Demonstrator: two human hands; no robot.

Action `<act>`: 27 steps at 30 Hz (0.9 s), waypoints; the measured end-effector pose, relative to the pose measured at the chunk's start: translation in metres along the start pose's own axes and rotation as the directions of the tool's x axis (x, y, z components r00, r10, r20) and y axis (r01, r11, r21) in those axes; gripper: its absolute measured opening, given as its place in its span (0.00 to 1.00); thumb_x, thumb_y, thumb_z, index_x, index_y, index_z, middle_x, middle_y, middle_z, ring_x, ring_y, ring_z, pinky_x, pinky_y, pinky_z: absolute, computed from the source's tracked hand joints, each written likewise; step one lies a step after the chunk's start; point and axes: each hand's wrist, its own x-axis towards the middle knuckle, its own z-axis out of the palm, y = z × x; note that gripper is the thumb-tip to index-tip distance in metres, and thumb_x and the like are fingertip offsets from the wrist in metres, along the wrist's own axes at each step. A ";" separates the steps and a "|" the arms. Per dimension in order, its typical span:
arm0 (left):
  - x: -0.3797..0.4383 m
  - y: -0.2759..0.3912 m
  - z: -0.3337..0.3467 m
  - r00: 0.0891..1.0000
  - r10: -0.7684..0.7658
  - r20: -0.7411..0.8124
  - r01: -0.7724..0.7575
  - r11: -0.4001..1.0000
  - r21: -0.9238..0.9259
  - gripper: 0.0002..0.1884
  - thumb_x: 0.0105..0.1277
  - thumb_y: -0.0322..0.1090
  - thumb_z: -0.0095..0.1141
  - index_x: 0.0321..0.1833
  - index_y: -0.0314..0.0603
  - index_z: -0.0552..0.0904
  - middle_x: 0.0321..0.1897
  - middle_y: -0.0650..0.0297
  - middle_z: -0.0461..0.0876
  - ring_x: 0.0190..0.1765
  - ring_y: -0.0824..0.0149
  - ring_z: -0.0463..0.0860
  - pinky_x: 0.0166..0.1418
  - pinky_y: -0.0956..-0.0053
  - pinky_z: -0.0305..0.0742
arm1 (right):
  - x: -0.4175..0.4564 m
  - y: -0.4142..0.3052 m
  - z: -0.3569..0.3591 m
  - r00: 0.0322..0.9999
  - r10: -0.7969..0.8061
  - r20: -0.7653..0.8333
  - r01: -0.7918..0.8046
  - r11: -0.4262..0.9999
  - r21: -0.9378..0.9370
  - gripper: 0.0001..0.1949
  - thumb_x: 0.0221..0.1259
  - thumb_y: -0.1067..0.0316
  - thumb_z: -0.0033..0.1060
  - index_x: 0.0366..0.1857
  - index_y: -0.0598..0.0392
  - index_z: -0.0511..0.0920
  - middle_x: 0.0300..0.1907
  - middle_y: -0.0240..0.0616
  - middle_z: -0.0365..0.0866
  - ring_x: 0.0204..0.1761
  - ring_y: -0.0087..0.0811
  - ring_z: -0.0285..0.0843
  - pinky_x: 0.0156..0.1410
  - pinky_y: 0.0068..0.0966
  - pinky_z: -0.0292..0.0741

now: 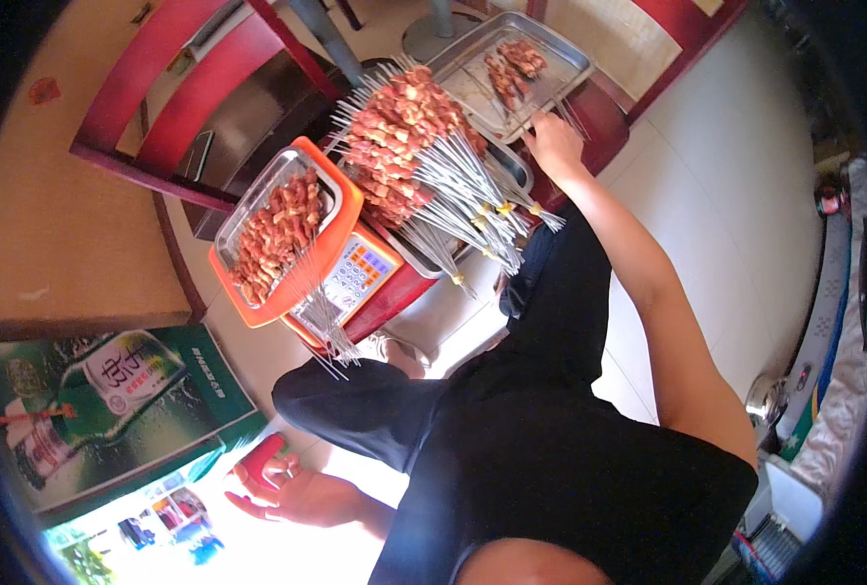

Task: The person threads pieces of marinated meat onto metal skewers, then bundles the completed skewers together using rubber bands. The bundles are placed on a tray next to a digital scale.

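My right hand [556, 146] is at the near edge of a metal tray [470, 110], its fingers closed on thin skewer ends. A few meat skewers [515, 69] lie in that tray. Beside it is a large pile of meat skewers [404, 131], their metal ends bundled with yellow bands [505, 208]. An orange digital scale [360, 274] bears a smaller metal tray [226, 238] of meat skewers [280, 230], whose bare ends hang over the near side. Low at left, my left hand [294, 493] is raised, its curled fingers around a red object [261, 461], partly hidden.
The scale and trays stand on dark red seats [393, 300]. A red chair back [207, 95] rises behind the scale. A green bottle poster [111, 402] covers the lower wall at left. My knees are close to the scale and pile. Tiled floor [696, 219] shows at right.
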 end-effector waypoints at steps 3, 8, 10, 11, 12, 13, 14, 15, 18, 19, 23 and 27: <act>-0.005 -0.021 0.002 0.998 -0.017 0.061 0.013 0.997 0.079 0.31 0.74 0.49 0.41 0.74 0.40 0.55 0.66 0.51 0.64 0.38 0.65 0.73 0.41 0.73 0.74 | 0.001 0.014 0.000 0.969 0.196 0.150 -0.183 0.978 -0.098 0.11 0.58 0.66 0.56 0.43 0.54 0.80 0.39 0.52 0.84 0.43 0.53 0.83 0.46 0.48 0.79; -0.004 -0.022 0.003 0.990 -0.059 0.130 0.060 0.998 -0.009 0.27 0.74 0.42 0.41 0.73 0.42 0.57 0.63 0.52 0.67 0.37 0.68 0.73 0.38 0.76 0.74 | 0.012 0.014 -0.005 0.995 0.043 0.088 -0.036 0.996 -0.081 0.09 0.60 0.67 0.52 0.30 0.57 0.84 0.33 0.56 0.83 0.39 0.55 0.83 0.46 0.48 0.79; -0.003 -0.024 0.009 0.991 -0.029 0.131 0.028 1.000 0.011 0.27 0.74 0.40 0.42 0.73 0.42 0.57 0.63 0.53 0.68 0.36 0.69 0.73 0.38 0.78 0.74 | 0.017 0.020 -0.006 0.997 0.025 0.078 -0.020 0.998 -0.067 0.09 0.60 0.64 0.55 0.32 0.56 0.84 0.34 0.54 0.83 0.40 0.54 0.83 0.46 0.47 0.79; -0.003 -0.025 0.012 0.991 -0.018 0.132 0.015 1.000 0.020 0.26 0.74 0.39 0.42 0.73 0.42 0.57 0.62 0.53 0.69 0.35 0.70 0.74 0.37 0.79 0.74 | 0.020 0.023 -0.008 0.998 0.019 0.064 -0.016 0.999 -0.044 0.10 0.60 0.62 0.57 0.33 0.55 0.84 0.34 0.52 0.83 0.41 0.53 0.83 0.46 0.47 0.78; -0.001 -0.027 0.012 0.990 -0.045 0.134 0.052 0.998 -0.048 0.27 0.72 0.37 0.44 0.72 0.42 0.58 0.62 0.53 0.70 0.34 0.70 0.74 0.36 0.81 0.74 | 0.023 0.029 -0.005 0.999 -0.003 0.041 0.002 1.000 0.031 0.10 0.60 0.61 0.57 0.33 0.54 0.84 0.35 0.51 0.84 0.41 0.53 0.82 0.46 0.46 0.78; -0.003 -0.028 0.014 0.988 -0.076 0.133 0.084 0.995 -0.057 0.27 0.72 0.36 0.45 0.72 0.41 0.58 0.62 0.53 0.70 0.34 0.70 0.75 0.37 0.80 0.75 | 0.026 0.038 0.003 0.999 -0.030 0.019 0.028 0.994 0.101 0.10 0.60 0.60 0.58 0.34 0.54 0.84 0.36 0.50 0.84 0.42 0.52 0.82 0.46 0.46 0.78; -0.005 -0.026 0.016 0.988 -0.103 0.119 0.111 0.992 -0.060 0.27 0.71 0.36 0.46 0.72 0.41 0.58 0.62 0.53 0.70 0.35 0.70 0.75 0.37 0.79 0.75 | 0.030 0.044 0.013 0.998 -0.068 0.002 0.067 0.982 0.178 0.10 0.60 0.59 0.58 0.35 0.53 0.84 0.37 0.49 0.84 0.42 0.51 0.82 0.47 0.45 0.78; -0.006 -0.024 0.019 0.987 -0.128 0.095 0.134 0.989 -0.061 0.27 0.71 0.35 0.46 0.72 0.40 0.58 0.62 0.53 0.70 0.35 0.70 0.75 0.38 0.78 0.75 | 0.037 0.054 0.022 0.994 0.006 0.112 -0.023 0.988 0.154 0.11 0.62 0.59 0.57 0.38 0.52 0.84 0.39 0.47 0.83 0.44 0.51 0.80 0.48 0.44 0.77; -0.003 -0.028 0.023 0.955 -0.249 0.160 0.250 0.968 0.016 0.25 0.70 0.29 0.47 0.69 0.34 0.60 0.61 0.51 0.69 0.41 0.67 0.78 0.51 0.68 0.77 | 0.038 0.083 0.031 0.992 -0.087 0.089 0.057 0.954 0.295 0.11 0.62 0.61 0.55 0.41 0.54 0.82 0.41 0.52 0.82 0.46 0.54 0.79 0.50 0.43 0.75; 0.000 -0.040 0.019 0.945 -0.272 0.181 0.260 0.962 0.085 0.24 0.69 0.26 0.48 0.67 0.33 0.64 0.60 0.52 0.71 0.46 0.67 0.78 0.54 0.69 0.76 | 0.040 0.095 0.035 0.996 -0.085 0.037 0.077 0.978 0.192 0.11 0.66 0.62 0.55 0.44 0.57 0.81 0.35 0.46 0.84 0.33 0.36 0.83 0.41 0.33 0.78; 0.015 -0.082 0.005 0.809 -0.502 0.305 0.439 0.862 0.253 0.21 0.71 0.30 0.51 0.66 0.33 0.69 0.61 0.53 0.73 0.61 0.65 0.74 0.66 0.72 0.65 | 0.052 0.114 0.041 0.982 0.018 0.186 -0.057 0.977 0.204 0.11 0.67 0.63 0.53 0.43 0.58 0.79 0.35 0.45 0.84 0.36 0.38 0.83 0.41 0.33 0.77; 0.027 -0.123 -0.002 0.530 -0.783 0.326 0.725 0.618 0.305 0.29 0.72 0.47 0.52 0.69 0.36 0.66 0.60 0.56 0.75 0.65 0.64 0.71 0.64 0.70 0.66 | 0.045 0.081 0.019 0.994 -0.084 0.074 0.076 0.992 0.098 0.09 0.67 0.62 0.49 0.38 0.55 0.78 0.38 0.52 0.79 0.45 0.58 0.76 0.46 0.44 0.75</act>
